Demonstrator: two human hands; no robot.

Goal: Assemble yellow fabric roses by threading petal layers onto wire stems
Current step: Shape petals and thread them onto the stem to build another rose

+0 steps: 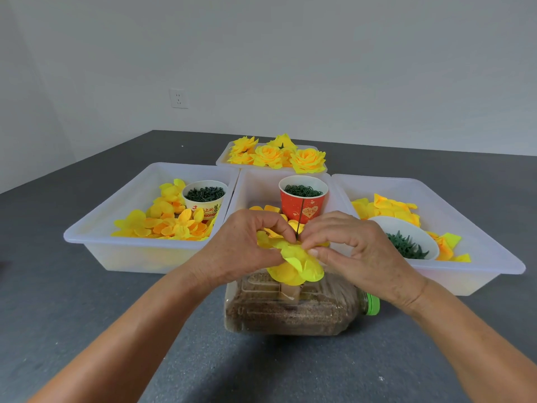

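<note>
at the centre of the frame my left hand (pixel 247 242) and right hand (pixel 353 245) both pinch the yellow petal layer (pixel 293 263), fingers curled, around the dark wire stem (pixel 300 219), above a clear jug (pixel 290 309) lying on the surface (pixel 87 309).

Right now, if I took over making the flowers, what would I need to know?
Left hand and right hand both pinch the yellow petal layers round the upright wire stem, above the plastic jug.
Done: finished roses in the far tray.
Left: press these layers down and finish this rose. Spare petals lie in the left tray.
</note>
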